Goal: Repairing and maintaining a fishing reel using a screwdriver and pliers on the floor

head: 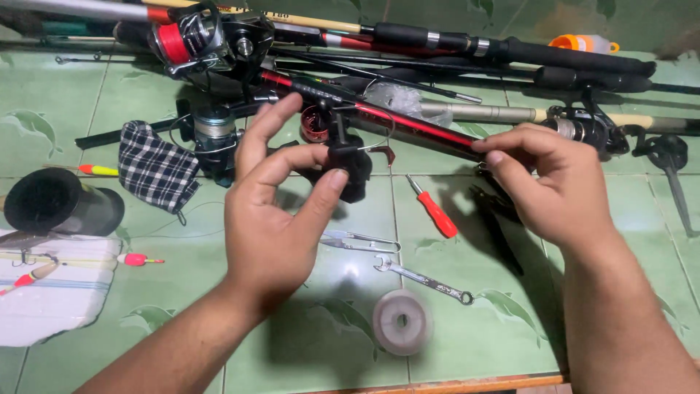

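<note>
My left hand [273,219] covers the near side of the black reel [348,162], so I cannot tell how the reel sits on the red and black rod [408,122]. My right hand [554,186] hides the rod where the fingertips pinch it, and most of the black pliers [499,219] beneath. Both forearms run off the bottom edge. The rods [510,51] at the top are cut off by the frame. The white cloth [51,306] leaves the left edge. The line on the clear spool [401,321] is too fine to make out.
</note>
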